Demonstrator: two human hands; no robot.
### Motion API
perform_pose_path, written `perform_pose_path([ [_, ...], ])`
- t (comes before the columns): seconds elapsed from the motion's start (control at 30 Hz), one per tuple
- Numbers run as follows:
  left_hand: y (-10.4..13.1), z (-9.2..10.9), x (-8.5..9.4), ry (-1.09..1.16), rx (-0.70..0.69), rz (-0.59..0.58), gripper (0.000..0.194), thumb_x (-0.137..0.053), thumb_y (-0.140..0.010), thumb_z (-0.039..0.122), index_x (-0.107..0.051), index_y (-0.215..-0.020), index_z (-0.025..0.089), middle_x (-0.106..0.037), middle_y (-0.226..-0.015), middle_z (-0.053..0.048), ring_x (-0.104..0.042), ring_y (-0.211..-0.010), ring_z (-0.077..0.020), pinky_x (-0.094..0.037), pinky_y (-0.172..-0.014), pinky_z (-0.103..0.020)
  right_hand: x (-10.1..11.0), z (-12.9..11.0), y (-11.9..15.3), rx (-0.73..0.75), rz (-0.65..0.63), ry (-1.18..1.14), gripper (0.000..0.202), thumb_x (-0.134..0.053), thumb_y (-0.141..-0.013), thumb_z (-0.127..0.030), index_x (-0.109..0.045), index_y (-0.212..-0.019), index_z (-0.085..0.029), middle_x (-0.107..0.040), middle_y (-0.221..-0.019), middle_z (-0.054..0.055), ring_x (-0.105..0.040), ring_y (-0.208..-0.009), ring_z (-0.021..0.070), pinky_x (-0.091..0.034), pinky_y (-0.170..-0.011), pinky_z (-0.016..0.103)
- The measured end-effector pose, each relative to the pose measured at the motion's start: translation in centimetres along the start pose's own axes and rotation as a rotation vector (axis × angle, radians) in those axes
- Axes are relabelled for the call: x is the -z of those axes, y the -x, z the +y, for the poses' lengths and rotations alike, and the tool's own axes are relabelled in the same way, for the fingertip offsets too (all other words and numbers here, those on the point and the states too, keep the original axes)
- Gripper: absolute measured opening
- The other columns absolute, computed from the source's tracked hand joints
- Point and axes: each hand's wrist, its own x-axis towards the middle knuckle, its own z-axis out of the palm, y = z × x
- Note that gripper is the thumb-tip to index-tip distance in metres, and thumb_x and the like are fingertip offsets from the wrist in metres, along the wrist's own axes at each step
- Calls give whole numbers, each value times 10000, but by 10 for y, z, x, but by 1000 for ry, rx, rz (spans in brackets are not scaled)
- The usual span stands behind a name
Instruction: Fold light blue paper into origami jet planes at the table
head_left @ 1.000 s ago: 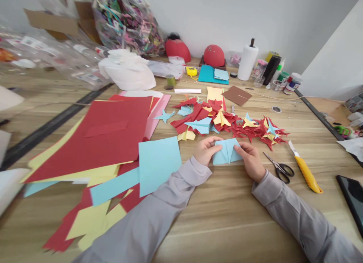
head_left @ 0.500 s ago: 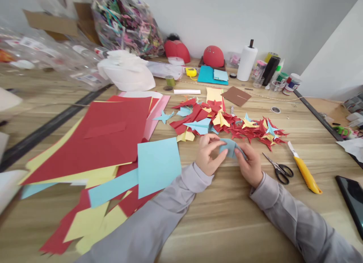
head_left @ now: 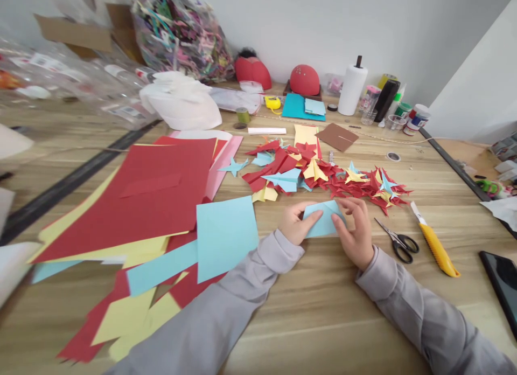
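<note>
Between my two hands is a small folded piece of light blue paper [head_left: 322,226], held just above the wooden table. My left hand [head_left: 295,223] grips its left side, thumb on top and fingers behind. My right hand [head_left: 355,229] pinches the right edge, with the thumb in front and the fingers curled over the top corner. Just beyond the hands lies a heap of red, yellow and blue folded paper pieces [head_left: 283,180], some of them star-shaped. A flat blue paper square [head_left: 226,237] rests to the left of my left hand.
Scissors [head_left: 399,241] and a yellow utility knife [head_left: 436,248] lie right of my right hand, with a black phone [head_left: 501,283] farther right. Large red sheets [head_left: 161,197] and paper scraps cover the left. A white bottle [head_left: 352,90] and a yellow tape measure [head_left: 272,102] stand behind.
The blue paper has turned from a bent, edge-on pose to show a wide flat face towards me. My left fingers have gone behind it, and my right fingers have risen to its upper corner.
</note>
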Motion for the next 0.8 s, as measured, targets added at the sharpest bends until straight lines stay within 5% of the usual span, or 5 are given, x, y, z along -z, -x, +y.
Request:
perform_pose_path([
  [0.13, 0, -1, 0, -25, -16, -12, 253, -723, -608, 336, -708, -763, 138, -697, -720, -55, -615, -663, -185, -483, -608, -275, -5, 9, 0, -150, -122, -184, 150, -551, -845, -297, -575, -967, -213, -580, -923, 56, -560, -847, 175, -472, -703, 305],
  [0.37, -5, 1, 0, 24, 6, 32, 186, -705, -591, 321, -729, -675, 157, -702, -669, -53, -596, -616, -165, -460, -576, -265, -6, 14, 5, -240, -102, -208, 149, -570, -829, -330, -620, -907, -212, -616, -783, 18, -547, -680, 142, -452, -635, 277],
  [0.8, -7, -3, 1, 9, 20, 38, 136, -719, -564, 283, -733, -638, 169, -712, -648, -49, -619, -605, -176, -480, -583, -276, -1, 7, 2, -177, -224, -189, 256, -553, -838, -295, -657, -1069, -251, -694, -1039, 50, -640, -945, 228, -506, -835, 381],
])
